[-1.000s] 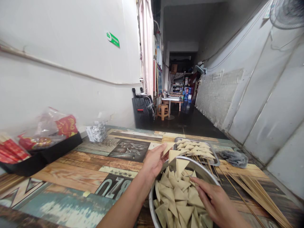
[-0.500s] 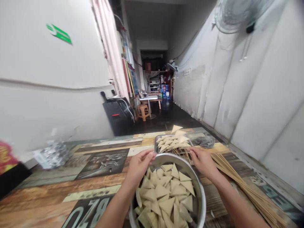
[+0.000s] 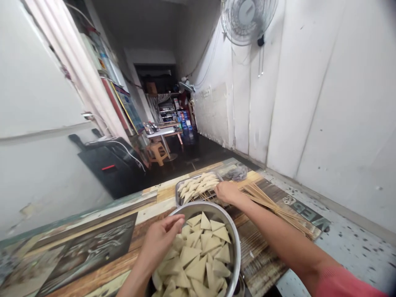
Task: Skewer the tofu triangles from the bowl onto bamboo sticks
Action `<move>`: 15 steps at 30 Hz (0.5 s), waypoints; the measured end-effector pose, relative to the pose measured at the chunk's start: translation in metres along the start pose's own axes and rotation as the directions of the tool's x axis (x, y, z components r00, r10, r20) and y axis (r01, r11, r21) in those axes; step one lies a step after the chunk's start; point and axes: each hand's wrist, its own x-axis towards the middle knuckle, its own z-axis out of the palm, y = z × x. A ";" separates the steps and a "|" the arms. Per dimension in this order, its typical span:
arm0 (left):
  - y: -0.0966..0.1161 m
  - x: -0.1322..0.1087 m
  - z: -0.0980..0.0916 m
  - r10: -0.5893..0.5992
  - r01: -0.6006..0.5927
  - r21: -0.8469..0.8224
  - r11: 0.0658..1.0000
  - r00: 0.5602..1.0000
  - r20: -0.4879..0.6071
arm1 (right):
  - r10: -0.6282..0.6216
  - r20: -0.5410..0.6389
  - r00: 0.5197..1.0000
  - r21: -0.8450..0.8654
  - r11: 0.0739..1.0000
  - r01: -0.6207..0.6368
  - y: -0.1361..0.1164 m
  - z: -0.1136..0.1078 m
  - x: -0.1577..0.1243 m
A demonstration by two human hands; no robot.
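Observation:
A round metal bowl (image 3: 232, 235) full of beige triangular tofu pieces (image 3: 198, 255) sits near me on the patterned table. My left hand (image 3: 159, 241) hovers over the bowl's left rim, fingers curved down toward the pieces; I cannot see anything held in it. My right hand (image 3: 227, 192) reaches past the bowl to the metal tray (image 3: 178, 194) of skewered triangles (image 3: 198, 184), fingers curled at the skewer ends. A pile of bamboo skewers (image 3: 278, 208) lies right of that hand.
A grey cloth (image 3: 236, 173) lies behind the tray. The table's right edge meets a speckled floor by a white wall (image 3: 324, 103) with a fan (image 3: 247, 16). A black speaker (image 3: 108, 165) and a stool (image 3: 157, 152) stand in the corridor beyond.
The view has swung right and tilted. My right hand moved further out to the tray by the skewers. My left hand dropped from the bowl's far rim to over the triangles.

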 end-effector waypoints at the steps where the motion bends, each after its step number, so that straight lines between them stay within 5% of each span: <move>1: -0.001 0.000 0.000 -0.004 0.004 0.024 1.000 1.000 0.006 | 0.013 0.003 1.000 -0.025 1.000 -0.013 0.009 -0.004 -0.005; 8: -0.002 0.003 -0.003 -0.035 0.023 0.223 0.975 0.998 0.052 | 0.186 0.138 0.973 -0.177 0.971 -0.160 0.092 -0.020 -0.055; 15: -0.008 0.006 -0.002 -0.037 0.014 0.269 0.963 0.996 0.079 | 0.178 0.164 0.970 -0.201 0.969 -0.144 0.087 0.002 -0.074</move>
